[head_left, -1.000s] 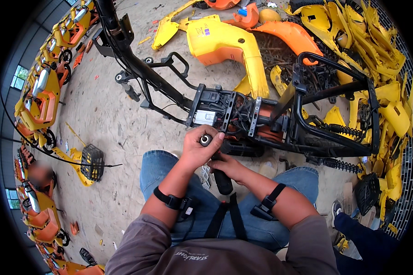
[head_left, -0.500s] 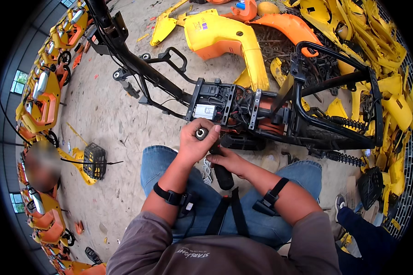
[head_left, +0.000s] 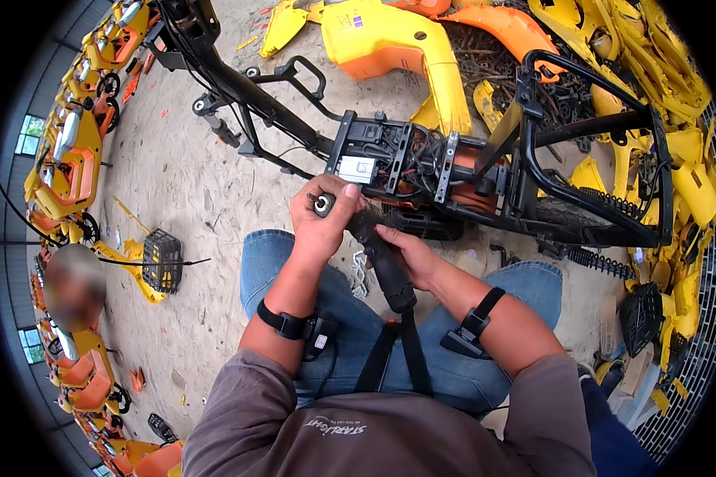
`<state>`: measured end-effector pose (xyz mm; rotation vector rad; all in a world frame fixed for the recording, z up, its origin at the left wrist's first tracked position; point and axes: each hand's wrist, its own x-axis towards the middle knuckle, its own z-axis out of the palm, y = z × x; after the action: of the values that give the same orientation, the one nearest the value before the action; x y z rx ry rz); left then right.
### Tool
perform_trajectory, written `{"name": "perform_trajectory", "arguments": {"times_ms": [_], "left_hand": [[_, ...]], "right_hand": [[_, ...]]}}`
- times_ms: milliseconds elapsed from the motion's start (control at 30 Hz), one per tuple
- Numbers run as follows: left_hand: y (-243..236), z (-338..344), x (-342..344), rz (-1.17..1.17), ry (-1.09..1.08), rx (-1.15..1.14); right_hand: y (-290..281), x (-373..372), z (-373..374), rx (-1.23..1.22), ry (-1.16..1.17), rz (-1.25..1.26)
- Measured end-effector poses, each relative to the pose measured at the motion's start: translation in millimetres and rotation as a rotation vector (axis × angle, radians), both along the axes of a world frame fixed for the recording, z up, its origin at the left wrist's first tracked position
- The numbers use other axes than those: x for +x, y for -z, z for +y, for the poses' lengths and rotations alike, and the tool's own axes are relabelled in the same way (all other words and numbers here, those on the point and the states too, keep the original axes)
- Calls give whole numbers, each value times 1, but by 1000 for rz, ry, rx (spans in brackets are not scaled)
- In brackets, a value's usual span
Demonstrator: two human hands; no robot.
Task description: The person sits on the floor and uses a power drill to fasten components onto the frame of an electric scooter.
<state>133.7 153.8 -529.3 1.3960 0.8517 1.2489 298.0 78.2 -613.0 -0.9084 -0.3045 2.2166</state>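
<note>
Black basket, orange panel, yellow scooters

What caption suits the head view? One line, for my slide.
Both hands hold a black handheld tool beside an open black frame, yellow bodywork scattered beyond.

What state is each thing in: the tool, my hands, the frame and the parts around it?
Black tool: held at a slant; running or not, can't tell.
Left hand: closed around the tool's socket end.
Right hand: gripping the tool's body, fingers mostly hidden.
Black frame: tubes bare, wiring exposed.
Silver box: uncovered, in the frame.
Yellow-orange panel: off, on the ground.
</note>
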Motion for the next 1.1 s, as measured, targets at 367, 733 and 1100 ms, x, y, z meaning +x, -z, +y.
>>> {"name": "perform_trajectory", "arguments": {"times_ms": [367,733,1100], "left_hand": [[1,-6,10,173,-97,-74],[5,-4,9,186,-94,-3],[5,-3,6,96,-85,-27]], "right_hand": [[0,-7,-2,286,-212,-341],[6,-5,-2,319,-176,-349],[3,-5,0,419,-114,-416]]}}
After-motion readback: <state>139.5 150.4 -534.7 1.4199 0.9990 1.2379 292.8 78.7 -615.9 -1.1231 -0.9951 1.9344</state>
